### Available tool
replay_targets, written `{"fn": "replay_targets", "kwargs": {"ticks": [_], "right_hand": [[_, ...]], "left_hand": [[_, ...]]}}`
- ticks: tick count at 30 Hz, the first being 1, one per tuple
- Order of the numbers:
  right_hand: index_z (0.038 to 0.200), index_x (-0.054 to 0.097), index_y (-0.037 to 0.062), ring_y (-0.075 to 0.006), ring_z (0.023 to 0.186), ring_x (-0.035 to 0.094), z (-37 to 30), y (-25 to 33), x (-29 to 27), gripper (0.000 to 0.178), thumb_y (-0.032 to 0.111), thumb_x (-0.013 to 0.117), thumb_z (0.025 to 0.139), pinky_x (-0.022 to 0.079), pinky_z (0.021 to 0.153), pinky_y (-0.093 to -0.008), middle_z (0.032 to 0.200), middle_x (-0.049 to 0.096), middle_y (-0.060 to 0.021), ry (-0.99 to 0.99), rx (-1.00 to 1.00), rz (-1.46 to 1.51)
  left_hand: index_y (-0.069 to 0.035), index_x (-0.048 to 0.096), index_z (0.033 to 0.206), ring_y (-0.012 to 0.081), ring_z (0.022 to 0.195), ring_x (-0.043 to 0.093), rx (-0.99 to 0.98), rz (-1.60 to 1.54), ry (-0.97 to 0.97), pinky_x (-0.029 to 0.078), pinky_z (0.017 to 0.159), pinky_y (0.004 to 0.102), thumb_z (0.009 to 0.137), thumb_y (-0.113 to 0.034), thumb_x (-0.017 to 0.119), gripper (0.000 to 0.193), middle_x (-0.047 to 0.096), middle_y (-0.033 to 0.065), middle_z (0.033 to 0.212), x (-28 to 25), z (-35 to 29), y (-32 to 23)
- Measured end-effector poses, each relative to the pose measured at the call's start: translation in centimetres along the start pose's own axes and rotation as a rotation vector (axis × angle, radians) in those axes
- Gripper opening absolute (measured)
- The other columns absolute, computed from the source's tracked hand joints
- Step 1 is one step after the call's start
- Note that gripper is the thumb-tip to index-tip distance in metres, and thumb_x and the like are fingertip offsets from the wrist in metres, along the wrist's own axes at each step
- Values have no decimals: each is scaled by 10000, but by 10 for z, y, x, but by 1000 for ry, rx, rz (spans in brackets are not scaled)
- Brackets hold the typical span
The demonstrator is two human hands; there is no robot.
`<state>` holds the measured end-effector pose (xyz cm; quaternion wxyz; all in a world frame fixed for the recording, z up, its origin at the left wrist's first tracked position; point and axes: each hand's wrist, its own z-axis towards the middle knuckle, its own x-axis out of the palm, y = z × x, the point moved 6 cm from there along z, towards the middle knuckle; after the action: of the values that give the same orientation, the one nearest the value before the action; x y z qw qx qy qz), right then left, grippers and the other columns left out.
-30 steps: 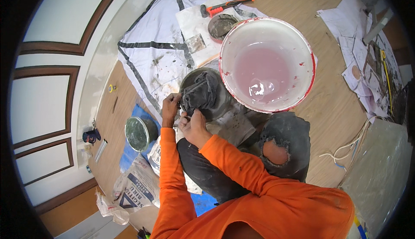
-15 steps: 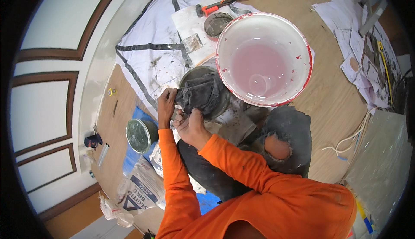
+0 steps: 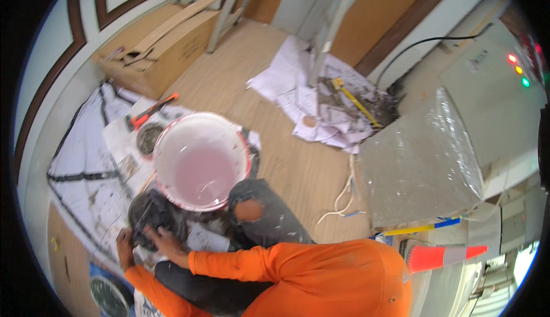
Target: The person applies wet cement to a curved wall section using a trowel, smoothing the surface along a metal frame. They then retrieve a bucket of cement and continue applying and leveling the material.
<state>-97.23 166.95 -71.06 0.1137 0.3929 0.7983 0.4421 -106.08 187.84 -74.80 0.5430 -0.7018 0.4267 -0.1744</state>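
Observation:
A dark grey cloth (image 3: 150,209) lies bunched over a round container in front of me, its rim mostly hidden. At the cloth's left edge, my left hand (image 3: 125,249) is closed on it, slightly blurred. My right hand (image 3: 169,247) rests against the near side of the cloth with its fingers stretched out and apart. Just beyond stands a large white bucket (image 3: 248,165) with a red-smeared rim, holding pinkish liquid. A small tub of grey paste (image 3: 150,138) sits against its left side.
A hammer (image 3: 152,112) with orange on its handle lies on the stained white sheet (image 3: 80,145). A dark green bucket (image 3: 109,297) is at lower left. Behind are a cardboard box (image 3: 154,73), a ladder and crumpled papers (image 3: 286,90). Loose cable (image 3: 345,194) and a traffic cone (image 3: 444,257) are right.
My view has swung right and up, so the bucket and cloth sit lower left. The right hand's fingers have straightened onto the cloth; the left stays at its edge.

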Motion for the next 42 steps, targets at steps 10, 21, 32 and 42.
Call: {"fn": "replay_targets", "kwargs": {"ticks": [10, 21, 32, 42], "right_hand": [[1321, 478, -157, -260, 539, 662, 20, 23, -37, 538, 214, 637, 965, 551, 604, -394, 705, 676, -199, -37, -331, -540], [1059, 644, 0, -421, 818, 627, 25, 75, -30, 361, 325, 487, 1046, 474, 862, -528, 877, 641, -250, -5, -772, -900], [896, 677, 0, -269, 628, 649, -26, 87, 7, 389, 354, 569, 1017, 481, 650, -415, 702, 648, -150, -193, -564, -631], [1044, 638, 116, -112, 801, 628, 20, 109, -28, 162, 253, 550, 1038, 485, 695, -289, 934, 660, 16, 207, -274, 75]], "left_hand": [[-85, 404, 1000, 209, 929, 444, 117, 143, -60, 368, 803, 375, 1023, -293, 566, 265, 487, 101, 1010, -21, 33, 113], [-25, 652, 1020, 223, 799, 604, -95, -61, -259, 494, 672, 400, 975, -331, 567, 321, 657, 103, 942, -39, 0, 148], [-45, 694, 933, 106, 676, 583, -112, -59, -184, 458, 583, 271, 913, -323, 660, 280, 662, 8, 794, -52, -94, 28], [-3, 563, 1282, 129, 816, 620, -73, 8, -295, 497, 719, 273, 938, -395, 711, 542, 669, 77, 1038, 13, -62, -12]]}}
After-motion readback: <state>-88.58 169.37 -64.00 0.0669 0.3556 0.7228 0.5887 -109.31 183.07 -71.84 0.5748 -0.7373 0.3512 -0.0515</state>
